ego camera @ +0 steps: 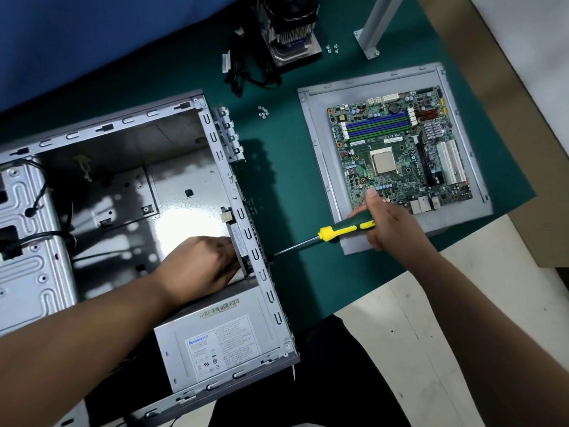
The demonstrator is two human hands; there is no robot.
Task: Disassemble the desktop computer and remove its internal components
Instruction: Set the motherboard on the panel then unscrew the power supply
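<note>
The open grey computer case (123, 186) lies on its side on the green mat. Its power supply (221, 340) sits in the near corner. My left hand (200, 266) reaches inside the case and holds a flat black part with a label (238, 238) against the rear wall. My right hand (388, 223) grips a green and yellow screwdriver (338, 231). The screwdriver's tip touches the outside of the rear wall. The motherboard (400, 149) lies on the removed side panel (317, 143) to the right.
A heatsink with fan (292, 29) and black cables (246, 72) lie at the back of the mat. Small groups of screws (262, 111) sit near them. A white metal post (375, 26) stands at the back right. The mat's edge runs close to my right forearm.
</note>
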